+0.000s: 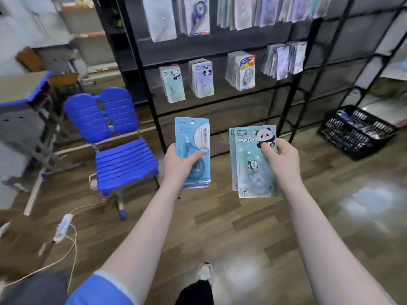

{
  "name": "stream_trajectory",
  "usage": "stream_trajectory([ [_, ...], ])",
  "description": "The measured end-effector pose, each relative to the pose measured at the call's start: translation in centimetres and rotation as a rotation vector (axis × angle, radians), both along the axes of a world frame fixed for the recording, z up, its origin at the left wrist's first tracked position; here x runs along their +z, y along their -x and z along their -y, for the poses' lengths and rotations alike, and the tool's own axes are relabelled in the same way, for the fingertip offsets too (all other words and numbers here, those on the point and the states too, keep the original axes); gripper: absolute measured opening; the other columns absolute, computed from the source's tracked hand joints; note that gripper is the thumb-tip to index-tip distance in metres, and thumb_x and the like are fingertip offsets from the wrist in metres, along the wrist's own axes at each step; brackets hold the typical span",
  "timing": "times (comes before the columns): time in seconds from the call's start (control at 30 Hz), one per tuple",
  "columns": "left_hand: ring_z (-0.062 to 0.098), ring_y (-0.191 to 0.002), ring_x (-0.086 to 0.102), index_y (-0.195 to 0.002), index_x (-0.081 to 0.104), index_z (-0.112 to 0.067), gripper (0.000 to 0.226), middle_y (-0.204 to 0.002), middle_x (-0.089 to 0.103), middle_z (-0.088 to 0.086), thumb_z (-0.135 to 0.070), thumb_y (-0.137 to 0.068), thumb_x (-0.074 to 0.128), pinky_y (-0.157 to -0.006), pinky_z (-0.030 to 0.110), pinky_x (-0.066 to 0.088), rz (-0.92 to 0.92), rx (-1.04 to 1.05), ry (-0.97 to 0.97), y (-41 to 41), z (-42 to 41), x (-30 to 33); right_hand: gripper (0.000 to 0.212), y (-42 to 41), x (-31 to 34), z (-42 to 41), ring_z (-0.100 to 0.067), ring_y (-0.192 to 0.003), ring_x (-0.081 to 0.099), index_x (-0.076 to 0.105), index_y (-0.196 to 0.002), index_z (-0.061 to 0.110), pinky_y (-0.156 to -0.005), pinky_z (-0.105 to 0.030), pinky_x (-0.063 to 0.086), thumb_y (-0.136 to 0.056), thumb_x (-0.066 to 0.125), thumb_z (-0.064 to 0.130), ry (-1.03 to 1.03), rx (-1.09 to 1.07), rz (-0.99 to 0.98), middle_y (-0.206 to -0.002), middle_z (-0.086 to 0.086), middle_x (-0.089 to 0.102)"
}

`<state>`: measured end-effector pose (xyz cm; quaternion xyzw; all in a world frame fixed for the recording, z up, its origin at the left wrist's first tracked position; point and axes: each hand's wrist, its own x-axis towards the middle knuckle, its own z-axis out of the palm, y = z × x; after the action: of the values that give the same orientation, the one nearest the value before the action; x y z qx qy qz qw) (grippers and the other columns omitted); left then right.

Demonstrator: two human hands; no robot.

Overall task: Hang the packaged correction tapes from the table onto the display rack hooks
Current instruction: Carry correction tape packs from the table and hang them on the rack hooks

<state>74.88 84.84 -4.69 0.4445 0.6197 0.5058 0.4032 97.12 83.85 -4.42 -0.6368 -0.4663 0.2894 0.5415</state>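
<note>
Here, your left hand (180, 164) grips a blue pack (192, 150) upright, thumb across its front, below the rack (220, 47). Your right hand (280, 158) pinches the panda packs (253, 164), at least two stacked, also below the rack, where more packs (201, 78) hang. A blue chair (114, 137) stands left of the rack.

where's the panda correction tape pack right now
In the head view, the right hand holds the panda pack just right of centre, beside the blue pack in the left hand, below the display rack.
</note>
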Motion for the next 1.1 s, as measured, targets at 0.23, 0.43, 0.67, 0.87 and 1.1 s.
stream_trajectory([
  [0.23,0.013,-0.092,0.063,-0.104,0.056,-0.018,0.036,-0.103,0.065,-0.003,-0.021,-0.077,0.08,-0.067,0.021,0.046,-0.003,-0.085,-0.069,-7.2,-13.7,-0.6,0.027,-6.4,1.0,-12.9,-0.02,-0.079,0.057,0.062,-0.084,0.008,-0.08,-0.048,0.051,-0.074,0.059,0.032,-0.031,0.119,-0.054,-0.093,-0.019,0.067],
  [0.43,0.015,-0.095,0.061,-0.104,0.055,-0.017,0.033,-0.096,0.062,-0.009,-0.017,-0.08,0.078,-0.075,0.027,0.046,0.001,-0.069,-0.143,-11.5,-27.1,1.9,0.01,-10.6,3.0,-25.9,-0.02,-0.082,0.057,0.062,-0.083,0.012,-0.078,-0.039,0.048,-0.083,0.063,0.022,-0.026,0.184,-0.047,-0.089,-0.011,0.067],
  [0.67,0.014,-0.096,0.067,-0.096,0.063,-0.03,0.024,-0.101,0.071,-0.006,-0.028,-0.077,0.077,-0.085,0.037,0.054,-0.006,-0.067,-0.22,-16.0,-36.4,3.1,0.009,-14.7,3.4,-36.1,-0.032,-0.098,0.065,0.068,-0.086,0.02,-0.091,-0.052,0.05,-0.081,0.061,0.021,-0.009,0.339,-0.112,-0.099,-0.008,0.072],
  [0.87,0.009,-0.091,0.067,-0.102,0.066,-0.02,0.018,-0.099,0.071,-0.006,-0.021,-0.085,0.073,-0.079,0.027,0.054,-0.028,0.041,-0.197,-20.9,-41.4,2.6,0.009,-19.0,2.6,-44.5,-0.018,-0.087,0.063,0.066,-0.094,0.008,-0.088,-0.044,0.05,-0.089,0.06,0.008,-0.002,0.561,-0.122,-0.099,-0.011,0.071],
  [1.1,0.014,-0.085,0.068,-0.089,0.069,-0.021,0.017,-0.09,0.073,-0.005,-0.019,-0.076,0.081,-0.076,0.028,0.055,0.036,0.214,-0.091,-28.2,-45.3,2.1,0.012,-26.1,3.2,-52.2,-0.011,-0.085,0.066,0.065,-0.094,0.015,-0.076,-0.026,0.051,-0.091,0.057,0.006,0.046,0.788,-0.171,-0.094,0.0,0.072],
])
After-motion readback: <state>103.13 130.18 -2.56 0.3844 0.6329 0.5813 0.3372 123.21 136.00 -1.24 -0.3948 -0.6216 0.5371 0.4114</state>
